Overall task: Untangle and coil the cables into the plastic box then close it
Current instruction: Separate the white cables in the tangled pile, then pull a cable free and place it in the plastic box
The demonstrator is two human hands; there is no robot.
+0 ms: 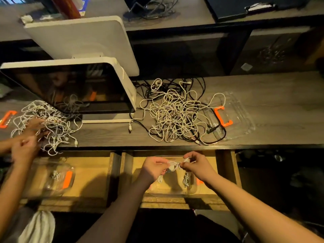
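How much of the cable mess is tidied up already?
Only a little. A couple of coiled cables already sit in the clear plastic box in the open drawer. The left hand and right hand are pinching a white cable above it. The big tangle on the desk is left, and the lid is off.

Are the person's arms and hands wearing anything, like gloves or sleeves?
No gloves. The left hand and right hand are bare, and both forearms are bare too, with no sleeve showing as far as the picture goes. I see no watch, ring or bracelet, though the light is dim.
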